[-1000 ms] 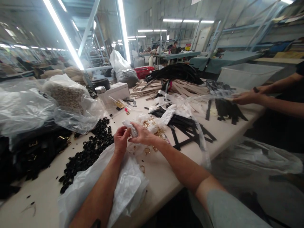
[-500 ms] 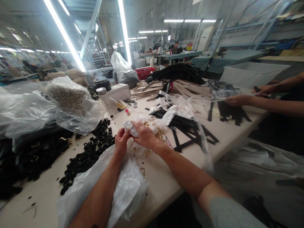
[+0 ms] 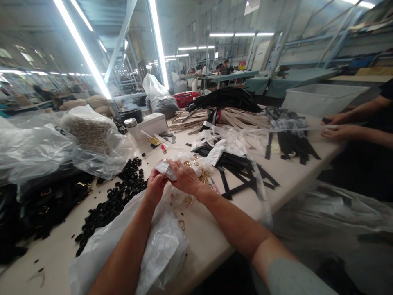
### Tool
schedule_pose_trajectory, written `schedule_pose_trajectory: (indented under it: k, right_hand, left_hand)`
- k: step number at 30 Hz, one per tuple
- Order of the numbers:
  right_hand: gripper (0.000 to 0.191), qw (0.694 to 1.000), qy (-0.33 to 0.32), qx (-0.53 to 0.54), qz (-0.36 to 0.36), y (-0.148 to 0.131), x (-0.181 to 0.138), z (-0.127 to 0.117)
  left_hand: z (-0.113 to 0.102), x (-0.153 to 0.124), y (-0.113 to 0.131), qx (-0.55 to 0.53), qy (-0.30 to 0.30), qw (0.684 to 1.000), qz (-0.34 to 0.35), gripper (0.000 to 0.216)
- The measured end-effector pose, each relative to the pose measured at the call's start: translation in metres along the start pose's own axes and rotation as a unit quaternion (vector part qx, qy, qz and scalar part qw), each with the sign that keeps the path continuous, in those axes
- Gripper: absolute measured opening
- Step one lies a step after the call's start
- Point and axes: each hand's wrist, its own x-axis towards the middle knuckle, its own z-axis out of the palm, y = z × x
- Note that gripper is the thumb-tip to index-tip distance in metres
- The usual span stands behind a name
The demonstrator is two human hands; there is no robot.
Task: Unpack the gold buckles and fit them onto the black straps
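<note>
Between my two hands is a small crumpled white wrapper [image 3: 166, 169], paper or thin plastic; whether anything is inside it is hidden. My left hand [image 3: 155, 186] pinches its lower left side. My right hand [image 3: 185, 177] lies over its right side with the fingers bent onto it. Just beyond and to the right of my right hand, gold buckles [image 3: 205, 177] lie loose on thin clear plastic. A few more gold pieces [image 3: 188, 201] are scattered nearer me. Under my forearms spreads a white plastic sheet [image 3: 166, 250].
Black loops [image 3: 113, 200] are heaped left of my hands. Black straps [image 3: 236, 166] and beige strips [image 3: 227, 116] lie to the right and behind. A bagged pile [image 3: 90, 131], a glass jar [image 3: 133, 129] and a clear bin [image 3: 322, 99] stand around. A co-worker's hands [image 3: 337, 129] hold a strip at right.
The co-worker's hands have drawn back to the right, stretching a clear strip from the bundle of black straps. My hands keep hold of the wrapper, with little movement; the view has shifted slightly.
</note>
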Motion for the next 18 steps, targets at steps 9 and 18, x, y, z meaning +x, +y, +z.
schedule_pose_trajectory:
  k: [9, 18]
  right_hand:
    - [0.083, 0.998, 0.011, 0.060, -0.011, 0.000, 0.001, -0.003]
    - [0.084, 0.961, 0.064, 0.270, -0.019, 0.011, 0.006, 0.012]
  left_hand:
    - [0.007, 0.007, 0.013, 0.009, 0.044, 0.999, 0.002, 0.063]
    - [0.010, 0.025, 0.026, 0.173, 0.120, 0.977, 0.026, 0.044]
